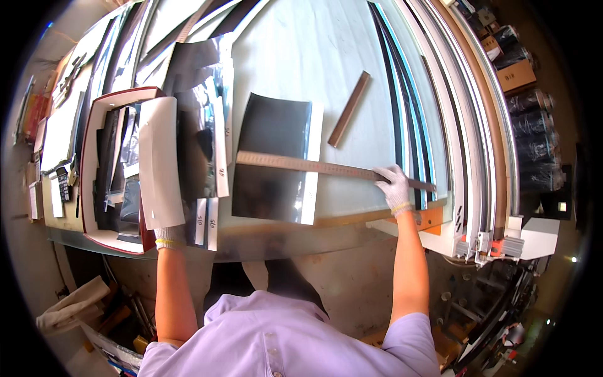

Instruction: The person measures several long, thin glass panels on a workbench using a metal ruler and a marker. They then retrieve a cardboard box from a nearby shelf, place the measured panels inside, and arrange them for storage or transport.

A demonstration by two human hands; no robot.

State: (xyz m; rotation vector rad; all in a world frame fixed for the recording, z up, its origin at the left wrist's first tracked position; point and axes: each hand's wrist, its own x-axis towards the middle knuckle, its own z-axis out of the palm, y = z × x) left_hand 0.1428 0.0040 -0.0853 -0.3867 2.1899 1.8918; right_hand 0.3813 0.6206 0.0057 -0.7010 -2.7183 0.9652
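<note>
My right hand [394, 187], in a pale glove, closes round a long metal ruler [339, 169] near its right end. The ruler lies across a dark film sheet [270, 132] with a white strip along its right edge. My gloved left hand [168, 235] is under the near end of a curved white sheet [159, 160]; the sheet hides its fingers. This sheet overlaps the right side of a red-rimmed box [88, 169] holding dark and white film pieces. More dark film sheets with white edges [204, 125] lie between the box and the ruler.
A short brown bar [349, 110] lies on the glass-like tabletop [289, 56]. Long dark strips [405, 94] and pale rails [471, 119] run along the right. A calculator [63, 184] sits at the far left. Beyond the rails are wrapped rolls [534, 125] and a cardboard box [516, 75].
</note>
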